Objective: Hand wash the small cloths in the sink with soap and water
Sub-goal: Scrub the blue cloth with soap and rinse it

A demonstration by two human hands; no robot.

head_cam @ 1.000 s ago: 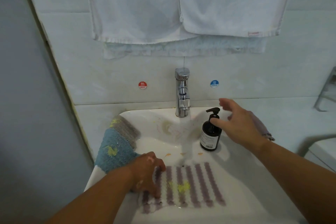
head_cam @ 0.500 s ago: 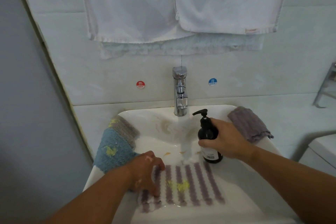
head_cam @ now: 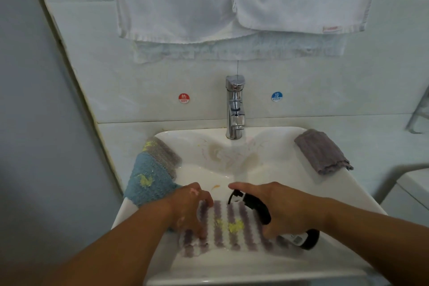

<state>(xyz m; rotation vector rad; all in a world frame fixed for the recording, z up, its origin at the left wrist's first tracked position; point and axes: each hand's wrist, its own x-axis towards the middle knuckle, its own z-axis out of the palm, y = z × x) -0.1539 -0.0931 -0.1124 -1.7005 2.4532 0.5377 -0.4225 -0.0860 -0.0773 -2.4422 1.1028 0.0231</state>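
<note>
A purple-and-white striped cloth (head_cam: 228, 227) with a yellow stain lies flat in the white sink (head_cam: 274, 146). My left hand (head_cam: 190, 206) presses on the cloth's left edge with curled fingers. My right hand (head_cam: 278, 209) grips a dark soap pump bottle (head_cam: 257, 211), tipped on its side over the cloth with the nozzle pointing left. A blue and grey cloth (head_cam: 148, 176) with yellow stains hangs over the sink's left rim. A grey cloth (head_cam: 322, 151) lies on the right rim.
The chrome tap (head_cam: 235, 109) stands at the back of the sink, between a red HOT sticker (head_cam: 183, 98) and a blue COLD sticker (head_cam: 276, 96). White towels (head_cam: 232, 0) hang on the wall above. A grey wall (head_cam: 34, 123) closes in the left side.
My right hand took the soap bottle from the sink's back ledge, carried it forward and tipped it sideways over the striped cloth. My left hand stayed on the cloth.
</note>
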